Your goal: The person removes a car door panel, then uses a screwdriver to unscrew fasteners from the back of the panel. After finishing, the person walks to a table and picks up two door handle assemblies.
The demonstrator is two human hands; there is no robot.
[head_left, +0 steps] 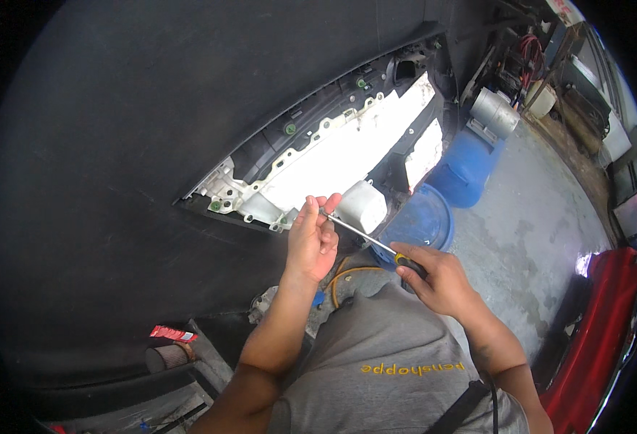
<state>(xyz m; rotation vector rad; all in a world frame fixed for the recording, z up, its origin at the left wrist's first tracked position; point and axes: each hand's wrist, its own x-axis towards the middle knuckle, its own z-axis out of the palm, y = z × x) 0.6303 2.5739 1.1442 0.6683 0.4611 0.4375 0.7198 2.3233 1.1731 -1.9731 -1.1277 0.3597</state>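
Screwdriver: shaft spans the gap between both hands' fingers, handle under the right ones, tip at the left ones. Right hand: fingers closed around the handle. Left hand: fingers partly curled by the tip; whether they pinch the tip or a small part, cannot tell. Trim panel lies just beyond the left fingertips. Judgement: best to steady the tip lightly, keep fingertips off its line of push, and turn the handle without sideways load.

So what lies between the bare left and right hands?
The straight silver metal shaft of a black and yellow screwdriver, in the head view.
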